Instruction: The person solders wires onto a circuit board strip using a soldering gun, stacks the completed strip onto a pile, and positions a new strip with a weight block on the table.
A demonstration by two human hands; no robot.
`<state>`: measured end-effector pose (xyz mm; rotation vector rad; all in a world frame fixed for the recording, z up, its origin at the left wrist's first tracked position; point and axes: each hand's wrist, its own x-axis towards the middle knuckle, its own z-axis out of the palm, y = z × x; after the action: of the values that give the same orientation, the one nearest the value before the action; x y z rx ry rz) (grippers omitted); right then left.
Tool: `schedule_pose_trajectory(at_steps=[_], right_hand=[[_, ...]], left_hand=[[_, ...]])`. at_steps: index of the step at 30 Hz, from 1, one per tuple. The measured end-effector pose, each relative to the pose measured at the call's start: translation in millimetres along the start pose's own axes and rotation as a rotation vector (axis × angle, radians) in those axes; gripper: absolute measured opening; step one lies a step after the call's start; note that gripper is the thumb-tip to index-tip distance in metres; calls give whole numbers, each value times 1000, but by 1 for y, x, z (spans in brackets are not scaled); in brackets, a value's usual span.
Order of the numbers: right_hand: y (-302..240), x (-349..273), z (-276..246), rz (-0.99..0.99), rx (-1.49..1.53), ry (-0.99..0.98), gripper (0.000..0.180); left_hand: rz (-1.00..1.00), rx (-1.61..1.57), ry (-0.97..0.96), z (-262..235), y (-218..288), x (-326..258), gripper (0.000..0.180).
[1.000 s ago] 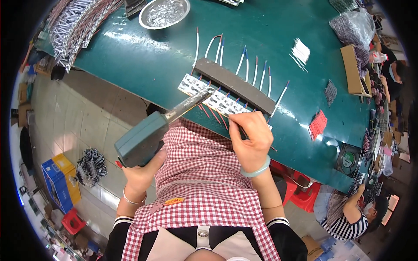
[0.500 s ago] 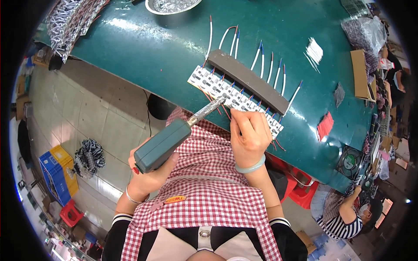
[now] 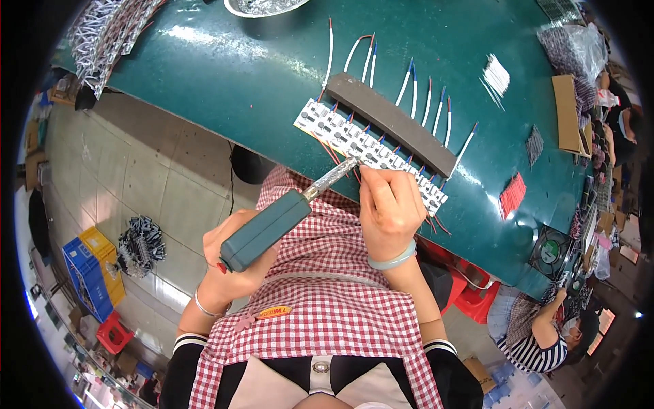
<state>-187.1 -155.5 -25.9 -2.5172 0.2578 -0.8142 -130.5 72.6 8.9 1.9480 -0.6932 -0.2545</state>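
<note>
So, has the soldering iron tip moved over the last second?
Yes. Judged against the dark bar, the soldering iron tip has shifted away from it, toward the white board strip's near edge, by the right hand.

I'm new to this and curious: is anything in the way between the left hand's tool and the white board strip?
Nothing visible. The left hand holds the green tool, its tip at the near edge of the white board strip. The right hand is beside the tip, not between; the dark bar lies beyond the strip.
</note>
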Motion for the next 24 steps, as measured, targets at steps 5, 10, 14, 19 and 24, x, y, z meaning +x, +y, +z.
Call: schedule_pose_trajectory(at_steps=[5, 10, 14, 19, 24], right_hand=[[1, 0, 1, 5, -4, -8, 28], [3, -1, 1, -25, -18, -13, 26], [2, -1, 1, -23, -17, -17, 27], [1, 0, 1, 9, -30, -3, 26], [0, 0, -4, 20, -40, -12, 25]], left_hand=[[-22, 3, -1, 1, -3, 1, 24], [-39, 8, -27, -2, -2, 5, 22], [25, 3, 13, -2, -5, 3, 22], [39, 12, 43, -3, -4, 0, 23], [27, 55, 35, -5, -5, -3, 24]])
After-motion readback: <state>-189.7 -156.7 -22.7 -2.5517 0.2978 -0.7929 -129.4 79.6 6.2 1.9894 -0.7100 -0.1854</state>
